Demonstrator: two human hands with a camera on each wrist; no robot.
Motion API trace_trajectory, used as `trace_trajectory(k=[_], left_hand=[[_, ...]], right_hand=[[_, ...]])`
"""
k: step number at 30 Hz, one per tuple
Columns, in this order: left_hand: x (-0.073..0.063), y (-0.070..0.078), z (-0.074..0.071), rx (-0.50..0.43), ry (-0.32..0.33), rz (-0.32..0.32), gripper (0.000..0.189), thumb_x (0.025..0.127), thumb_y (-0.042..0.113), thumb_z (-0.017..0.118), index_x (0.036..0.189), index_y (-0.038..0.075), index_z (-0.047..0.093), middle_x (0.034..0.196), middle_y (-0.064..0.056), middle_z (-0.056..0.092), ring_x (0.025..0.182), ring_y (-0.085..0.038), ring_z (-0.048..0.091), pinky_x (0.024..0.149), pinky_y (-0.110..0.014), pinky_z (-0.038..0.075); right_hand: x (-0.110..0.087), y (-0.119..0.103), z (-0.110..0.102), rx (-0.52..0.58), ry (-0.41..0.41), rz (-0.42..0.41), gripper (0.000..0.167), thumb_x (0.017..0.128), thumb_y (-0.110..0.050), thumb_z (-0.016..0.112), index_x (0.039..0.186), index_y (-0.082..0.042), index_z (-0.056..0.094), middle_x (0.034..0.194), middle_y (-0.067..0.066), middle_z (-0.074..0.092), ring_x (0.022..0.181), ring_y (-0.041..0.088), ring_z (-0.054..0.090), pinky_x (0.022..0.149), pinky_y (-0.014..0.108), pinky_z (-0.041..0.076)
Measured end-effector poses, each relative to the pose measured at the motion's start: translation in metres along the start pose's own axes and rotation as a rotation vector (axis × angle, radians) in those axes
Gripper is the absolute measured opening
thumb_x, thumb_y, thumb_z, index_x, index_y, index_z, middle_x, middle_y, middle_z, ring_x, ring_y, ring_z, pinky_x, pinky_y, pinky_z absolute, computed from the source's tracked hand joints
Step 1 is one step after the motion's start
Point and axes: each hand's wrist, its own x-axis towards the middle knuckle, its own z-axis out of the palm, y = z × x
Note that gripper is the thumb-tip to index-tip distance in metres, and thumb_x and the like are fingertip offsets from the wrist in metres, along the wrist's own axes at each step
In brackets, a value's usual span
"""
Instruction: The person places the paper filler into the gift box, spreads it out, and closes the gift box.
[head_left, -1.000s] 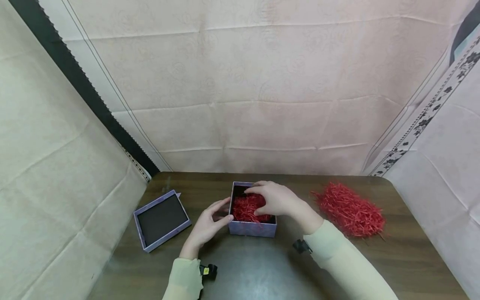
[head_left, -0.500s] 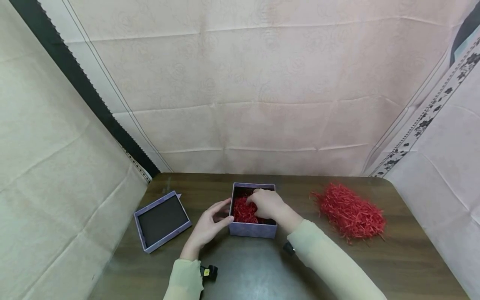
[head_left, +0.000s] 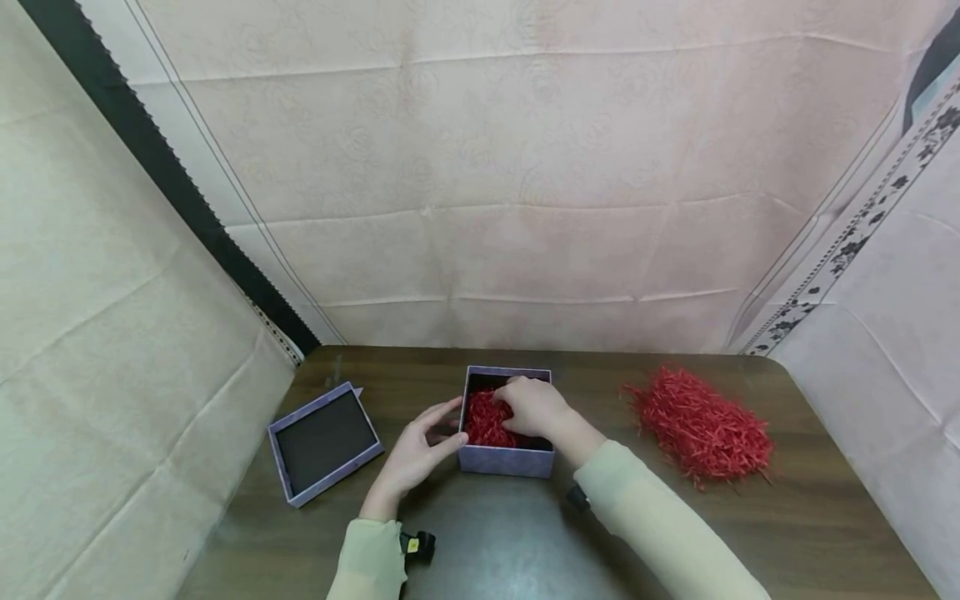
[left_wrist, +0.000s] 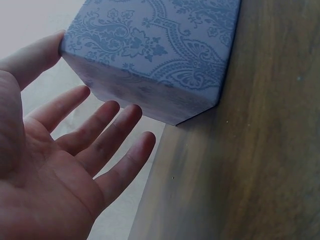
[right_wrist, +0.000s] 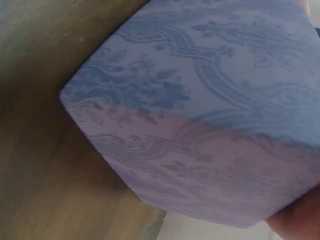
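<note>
On the table's [head_left: 495,550] far middle, your right hand [head_left: 534,408] dips into the box [head_left: 504,462] of red shreds [head_left: 486,421], probably light and soft; scoop from above. Left wrist: your left hand [left_wrist: 55,175] spreads, thumb [left_wrist: 39,59] touching the box. Right wrist: I can't tell whether you pinch.

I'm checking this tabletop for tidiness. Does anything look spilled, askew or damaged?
No damage shows. The lid lies askew to the box, and the heap of red shreds sits loose on the table, ragged at its edges.
</note>
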Motion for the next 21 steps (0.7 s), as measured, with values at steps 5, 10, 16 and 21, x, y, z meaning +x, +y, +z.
trace_trajectory(k=[5,10,16,21], left_hand=[[0.000,0.002,0.001,0.008,-0.002,0.011,0.061,0.100,0.024,0.079,0.157,0.021,0.057,0.157,-0.004,0.055,0.130,-0.027,0.062,0.104,-0.043,0.053],[0.000,0.002,0.001,0.015,0.001,0.024,0.061,0.101,0.024,0.078,0.158,0.018,0.056,0.157,-0.008,0.055,0.129,-0.031,0.063,0.103,-0.044,0.054],[0.000,0.003,-0.001,0.025,0.003,0.023,0.061,0.101,0.026,0.078,0.158,0.019,0.056,0.157,-0.007,0.055,0.129,-0.029,0.064,0.103,-0.043,0.054],[-0.001,0.003,-0.002,0.022,0.003,0.009,0.062,0.100,0.026,0.079,0.157,0.022,0.057,0.157,-0.004,0.054,0.129,-0.026,0.063,0.105,-0.045,0.053]], right_hand=[[-0.006,0.001,-0.012,0.034,-0.005,-0.046,0.042,0.087,-0.029,0.090,0.127,-0.021,0.079,0.119,0.003,0.075,0.105,0.022,0.071,0.088,0.045,0.060],[-0.010,0.002,-0.024,0.113,-0.010,-0.077,0.048,0.087,-0.034,0.091,0.131,-0.021,0.078,0.129,0.004,0.074,0.115,0.023,0.069,0.096,0.047,0.058],[-0.013,-0.001,-0.029,0.172,-0.060,-0.134,0.042,0.089,-0.025,0.090,0.129,-0.019,0.078,0.127,0.005,0.075,0.114,0.022,0.068,0.096,0.045,0.058],[-0.016,-0.002,-0.029,0.166,-0.060,-0.148,0.036,0.090,-0.018,0.088,0.125,-0.018,0.080,0.123,0.003,0.076,0.108,0.020,0.069,0.093,0.042,0.059]])
